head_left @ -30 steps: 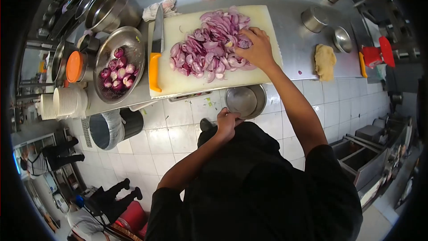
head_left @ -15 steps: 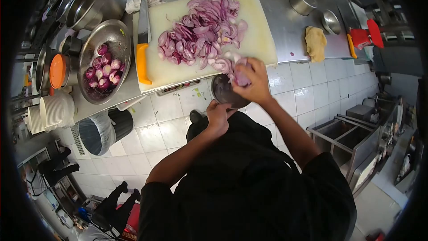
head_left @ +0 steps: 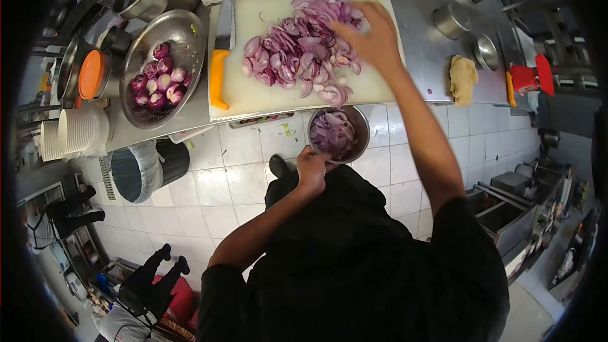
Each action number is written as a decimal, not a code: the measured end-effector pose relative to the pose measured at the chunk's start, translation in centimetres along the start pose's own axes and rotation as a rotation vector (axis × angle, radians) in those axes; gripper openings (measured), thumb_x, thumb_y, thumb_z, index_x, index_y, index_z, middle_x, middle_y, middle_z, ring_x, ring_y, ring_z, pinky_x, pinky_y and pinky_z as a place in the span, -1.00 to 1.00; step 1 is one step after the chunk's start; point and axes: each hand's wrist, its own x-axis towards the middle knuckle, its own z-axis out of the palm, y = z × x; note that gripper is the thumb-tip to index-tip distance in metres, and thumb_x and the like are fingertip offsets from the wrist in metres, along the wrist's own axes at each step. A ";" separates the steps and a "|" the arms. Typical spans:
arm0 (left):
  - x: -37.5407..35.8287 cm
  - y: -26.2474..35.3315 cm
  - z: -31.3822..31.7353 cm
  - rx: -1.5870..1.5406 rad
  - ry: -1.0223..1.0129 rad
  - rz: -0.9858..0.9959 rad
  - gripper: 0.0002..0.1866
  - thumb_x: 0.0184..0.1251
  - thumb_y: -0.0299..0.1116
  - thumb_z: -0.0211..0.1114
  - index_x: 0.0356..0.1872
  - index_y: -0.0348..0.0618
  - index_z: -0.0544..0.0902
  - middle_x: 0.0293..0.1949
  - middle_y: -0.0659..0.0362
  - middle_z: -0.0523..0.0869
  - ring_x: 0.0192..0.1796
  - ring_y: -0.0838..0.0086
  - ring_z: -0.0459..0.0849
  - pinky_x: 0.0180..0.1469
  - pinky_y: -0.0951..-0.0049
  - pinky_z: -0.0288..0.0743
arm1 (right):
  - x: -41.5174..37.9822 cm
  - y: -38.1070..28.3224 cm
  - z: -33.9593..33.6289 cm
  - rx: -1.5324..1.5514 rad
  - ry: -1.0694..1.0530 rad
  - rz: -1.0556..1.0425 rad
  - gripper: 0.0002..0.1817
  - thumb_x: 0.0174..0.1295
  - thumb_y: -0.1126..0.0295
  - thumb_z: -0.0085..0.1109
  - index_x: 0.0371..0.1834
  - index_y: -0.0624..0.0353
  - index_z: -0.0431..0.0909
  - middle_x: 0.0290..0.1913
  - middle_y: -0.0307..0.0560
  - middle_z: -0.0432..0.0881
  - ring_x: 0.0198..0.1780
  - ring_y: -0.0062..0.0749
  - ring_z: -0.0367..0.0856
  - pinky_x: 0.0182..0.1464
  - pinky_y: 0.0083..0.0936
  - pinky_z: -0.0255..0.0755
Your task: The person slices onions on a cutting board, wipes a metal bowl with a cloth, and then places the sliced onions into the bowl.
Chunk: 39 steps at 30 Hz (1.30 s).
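Note:
Sliced red onions [head_left: 304, 47] lie in a heap on the white cutting board [head_left: 221, 92]. My left hand [head_left: 313, 171] grips the rim of a metal bowl [head_left: 363, 132], held just below the board's front edge. Inside the bowl are onion slices [head_left: 332, 133]. My right hand [head_left: 373, 35] is at the right side of the heap, its fingers spread and a little blurred, with nothing seen in its grasp. A knife [head_left: 219, 73] with an orange handle rests along the board's left side.
Left of the board, a steel colander [head_left: 133, 111] holds several whole red onions [head_left: 161, 82]. A yellow cloth [head_left: 463, 80] and metal pots [head_left: 452, 20] sit to the right on the counter. A lined bin [head_left: 149, 171] stands below; two people [head_left: 155, 278] are at lower left.
My right hand has moved from the bowl up to the right of the heap and opened. Onion slices now show inside the bowl. The view has shifted slightly.

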 end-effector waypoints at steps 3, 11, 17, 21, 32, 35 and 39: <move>0.7 -0.6 0.2 0.030 0.022 0.004 -0.83 0.26 -0.71 0.20 -0.20 -0.24 0.52 -0.13 0.01 0.73 -0.09 0.19 0.78 0.07 0.09 0.75 | 6.1 4.3 4.0 -0.092 -0.243 -0.059 -0.11 -0.02 -0.28 0.47 0.29 0.10 0.62 0.32 0.14 0.57 0.39 0.02 0.44 0.46 -0.17 0.28; 2.3 -2.3 3.0 -0.077 -0.063 0.108 -0.83 0.27 -0.72 0.18 -0.28 -0.18 0.50 -0.17 0.03 0.69 -0.09 0.17 0.77 0.06 0.07 0.75 | 5.8 7.5 4.0 -0.057 -0.526 -0.024 -0.18 0.00 -0.15 0.47 0.27 0.18 0.64 0.36 0.03 0.55 0.44 -0.04 0.38 0.51 -0.26 0.20; 3.0 -3.1 4.0 -0.095 -0.029 0.112 -0.82 0.23 -0.74 0.17 -0.30 -0.19 0.49 -0.20 0.03 0.68 -0.12 0.15 0.76 0.05 0.04 0.77 | -0.4 8.8 -0.1 0.031 -0.384 -0.016 -0.31 -0.10 0.14 0.58 0.15 0.25 0.70 0.23 0.01 0.65 0.36 -0.10 0.48 0.42 -0.32 0.35; 2.4 -3.2 4.5 -0.138 0.043 0.058 -0.72 0.16 -0.79 0.12 -0.13 -0.30 0.56 -0.05 -0.02 0.70 -0.05 0.18 0.77 0.08 0.03 0.79 | -4.4 8.7 -1.7 0.042 -0.318 -0.052 -0.37 -0.13 0.20 0.60 0.07 0.25 0.73 0.19 0.02 0.68 0.28 -0.12 0.56 0.37 -0.31 0.41; 0.9 -2.4 4.5 -0.174 0.092 0.066 -0.79 0.16 -0.78 0.10 -0.26 -0.24 0.52 -0.22 0.05 0.70 -0.17 0.18 0.75 0.03 0.04 0.77 | -15.8 0.8 -2.7 0.034 -0.051 -0.124 -0.54 -0.22 0.28 0.57 -0.15 0.13 0.74 0.06 -0.01 0.65 0.14 0.03 0.58 0.21 -0.13 0.47; 1.6 -3.2 3.6 -0.207 0.058 0.084 -0.80 0.19 -0.77 0.09 -0.27 -0.24 0.52 -0.24 0.04 0.71 -0.18 0.20 0.77 0.00 0.06 0.78 | -20.4 -1.0 -1.0 0.029 -0.009 -0.118 -0.59 -0.17 0.44 0.55 -0.15 0.14 0.74 0.06 0.00 0.64 0.13 0.03 0.58 0.19 -0.16 0.49; 1.2 -3.6 2.9 -0.151 0.085 0.181 -0.83 0.22 -0.76 0.09 -0.31 -0.23 0.52 -0.24 -0.01 0.73 -0.22 0.21 0.79 -0.04 0.11 0.80 | -24.0 -1.8 -0.1 0.110 -0.188 -0.005 -0.69 -0.09 0.55 0.47 -0.20 0.15 0.72 0.04 -0.02 0.64 0.13 0.03 0.58 0.15 -0.16 0.51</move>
